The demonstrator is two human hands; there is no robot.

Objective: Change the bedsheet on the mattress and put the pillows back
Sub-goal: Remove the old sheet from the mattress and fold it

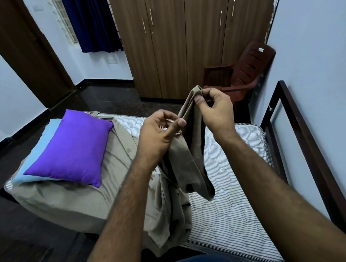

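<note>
Pinching the soft, floppy beige cotton bedsheet (pixel 182 166), the right hand (pixel 215 110) holds its top edge — the left hand (pixel 158 131) grips lower; corners seem best.

Head-height view, down over bed (pixel 231 198)

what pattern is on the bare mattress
Thin dark and white stripes with quilted stitching on the mattress, seen in the head view.

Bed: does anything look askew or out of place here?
Yes. The beige bedsheet covers only the left part; the striped mattress is bare on the right. Both pillows, purple on light blue, lie on that half-made side.
</note>
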